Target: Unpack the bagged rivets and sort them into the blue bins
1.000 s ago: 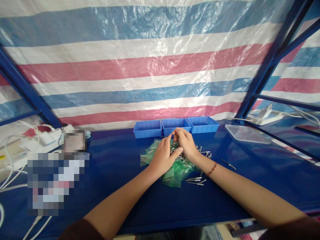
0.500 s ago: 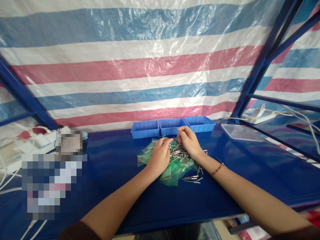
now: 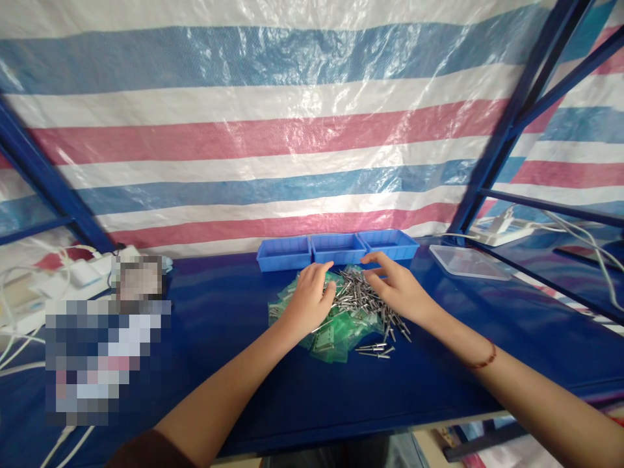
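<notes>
A heap of silvery pop rivets (image 3: 355, 292) lies on and beside green plastic bags (image 3: 344, 331) in the middle of the blue table. Over the left side of the heap is my left hand (image 3: 312, 296), its thumb and fingers apart and nothing visible between them. My right hand (image 3: 397, 286) hovers at the right of the heap with fingers spread, also holding nothing I can see. Several loose rivets (image 3: 375, 350) lie in front of the bags. Behind the heap, three blue bins stand in a row: the left bin (image 3: 284, 265), middle bin (image 3: 338, 257) and right bin (image 3: 390, 249).
A clear plastic lid (image 3: 468, 263) lies at the right rear. White power strips stand at both sides, the right strip (image 3: 504, 231) with cables. Blue frame posts (image 3: 492, 149) rise at either end before a striped tarp (image 3: 302, 136). Pixelated items sit at left.
My right hand has moved right and its fingers have spread, uncovering more of the rivets. My left thumb has parted from the fingers; that hand stays near the same spot.
</notes>
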Demonstrator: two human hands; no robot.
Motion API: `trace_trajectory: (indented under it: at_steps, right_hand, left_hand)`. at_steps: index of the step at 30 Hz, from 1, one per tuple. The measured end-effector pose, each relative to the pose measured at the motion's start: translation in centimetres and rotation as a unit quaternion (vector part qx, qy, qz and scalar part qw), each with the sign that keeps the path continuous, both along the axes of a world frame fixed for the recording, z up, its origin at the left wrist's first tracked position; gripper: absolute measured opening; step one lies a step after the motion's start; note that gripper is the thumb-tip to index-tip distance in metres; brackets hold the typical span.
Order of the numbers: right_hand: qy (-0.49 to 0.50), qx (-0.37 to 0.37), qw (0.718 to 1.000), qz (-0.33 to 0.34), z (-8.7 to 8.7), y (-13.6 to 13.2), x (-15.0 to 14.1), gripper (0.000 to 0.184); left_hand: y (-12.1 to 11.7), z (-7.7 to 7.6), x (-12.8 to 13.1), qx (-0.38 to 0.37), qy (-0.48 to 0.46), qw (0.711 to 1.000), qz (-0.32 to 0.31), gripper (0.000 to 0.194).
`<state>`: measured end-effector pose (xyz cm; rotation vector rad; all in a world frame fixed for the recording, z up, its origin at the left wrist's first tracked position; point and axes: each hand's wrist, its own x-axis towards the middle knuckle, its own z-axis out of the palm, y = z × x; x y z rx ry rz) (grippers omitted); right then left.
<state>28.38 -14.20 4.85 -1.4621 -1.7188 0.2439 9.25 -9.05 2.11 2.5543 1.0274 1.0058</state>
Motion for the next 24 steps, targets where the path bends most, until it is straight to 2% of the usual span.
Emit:
trace_trajectory:
  at_steps: [2, 3, 5, 8, 11, 14, 17, 20, 24]
  right_hand:
    - [-0.055, 0.004, 0.998, -0.013, -0.2, -1.4, 1.0, 0.018]
    - [-0.090, 0.013, 0.996, -0.019, -0.6, -2.1, 1.5, 0.021]
    - [-0.168, 0.024, 0.985, -0.025, -1.9, -3.4, 2.3, 0.037]
    - [-0.243, -0.028, 0.969, -0.025, -4.2, -4.4, 3.0, 0.072]
    - [-0.264, -0.096, 0.960, -0.009, -5.6, -3.8, 2.6, 0.085]
    - [-0.256, -0.104, 0.961, 0.021, -5.5, -2.3, 1.5, 0.080]
    - [-0.242, -0.057, 0.968, 0.045, -5.0, -1.2, 0.6, 0.064]
    - [-0.232, -0.010, 0.972, 0.040, -4.8, -1.0, 0.2, 0.047]
    - [-0.217, 0.006, 0.975, 0.046, -4.7, -1.2, 0.3, 0.026]
  left_hand:
    - [-0.1, 1.0, -0.8, -0.011, 0.068, 0.998, -0.005, 0.052]
    - [-0.2, 1.4, -1.3, -0.028, 0.116, 0.993, -0.015, 0.064]
    - [-0.2, 2.0, -2.5, -0.082, 0.207, 0.974, -0.041, 0.083]
    - [-0.1, 1.9, -3.9, -0.122, 0.261, 0.956, -0.057, 0.098]
    - [-0.2, 1.0, -4.3, -0.119, 0.258, 0.957, -0.057, 0.104]
    - [-0.3, 0.3, -3.8, -0.095, 0.240, 0.964, -0.062, 0.102]
    - [-0.4, -0.1, -3.1, -0.063, 0.224, 0.970, -0.066, 0.092]
    - [-0.5, -0.2, -2.8, -0.044, 0.212, 0.975, -0.054, 0.077]
    - [-0.7, -0.3, -2.7, -0.036, 0.198, 0.979, -0.041, 0.064]
